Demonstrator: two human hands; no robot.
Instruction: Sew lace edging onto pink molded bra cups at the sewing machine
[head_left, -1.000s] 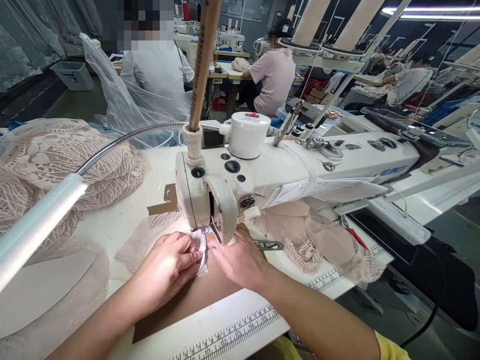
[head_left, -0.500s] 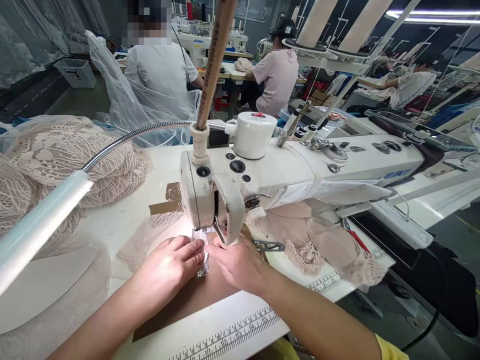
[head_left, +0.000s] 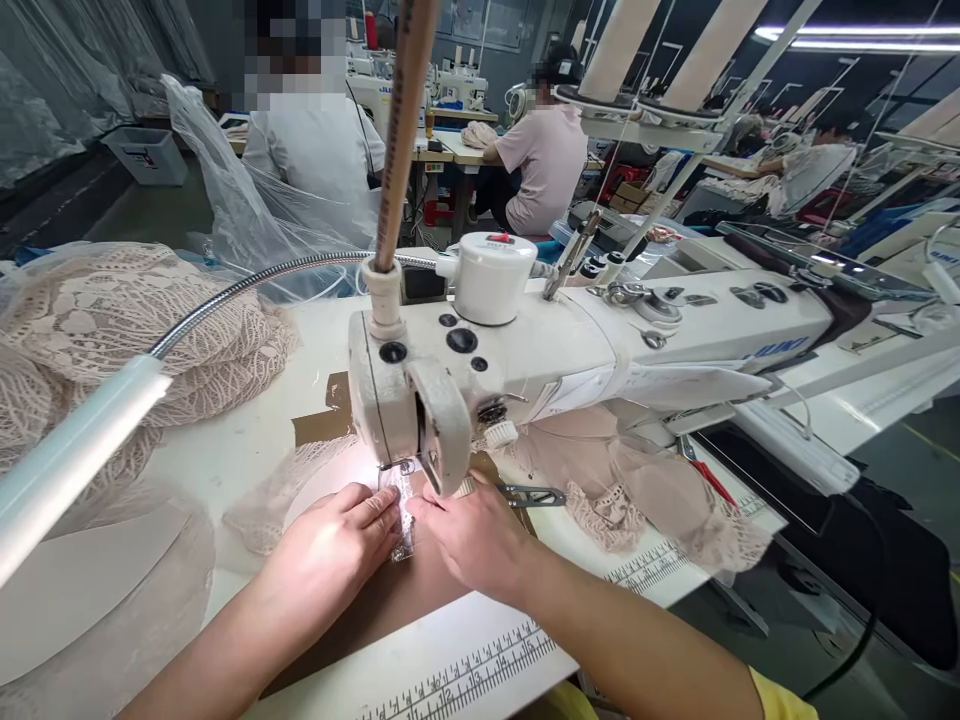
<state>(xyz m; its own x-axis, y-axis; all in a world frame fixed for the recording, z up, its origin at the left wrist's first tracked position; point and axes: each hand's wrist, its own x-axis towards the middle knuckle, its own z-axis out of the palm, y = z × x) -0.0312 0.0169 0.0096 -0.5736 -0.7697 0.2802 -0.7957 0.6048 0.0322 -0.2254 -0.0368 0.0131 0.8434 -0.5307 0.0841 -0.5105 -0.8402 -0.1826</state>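
Note:
A white sewing machine [head_left: 525, 350] stands across the table, its needle end over a brightly lit spot. My left hand [head_left: 330, 555] and my right hand [head_left: 472, 535] lie side by side just in front of the needle. Between them they press a narrow pale lace strip [head_left: 405, 520] onto the brown board [head_left: 375, 600]. Both hands have their fingers bent and pinched on the strip's edges. More pink lace fabric [head_left: 637, 490] is bunched under the machine arm on the right.
A heap of beige lace [head_left: 112, 330] lies at the left under a gooseneck lamp [head_left: 75, 450]. A ruler strip [head_left: 480, 665] runs along the table's front edge. Small snips [head_left: 536, 493] lie right of my hands. Two people sit at machines behind.
The lace strip has shifted slightly under the presser foot; both hands stay on it, moving a little nearer to me. The view has swayed slightly.

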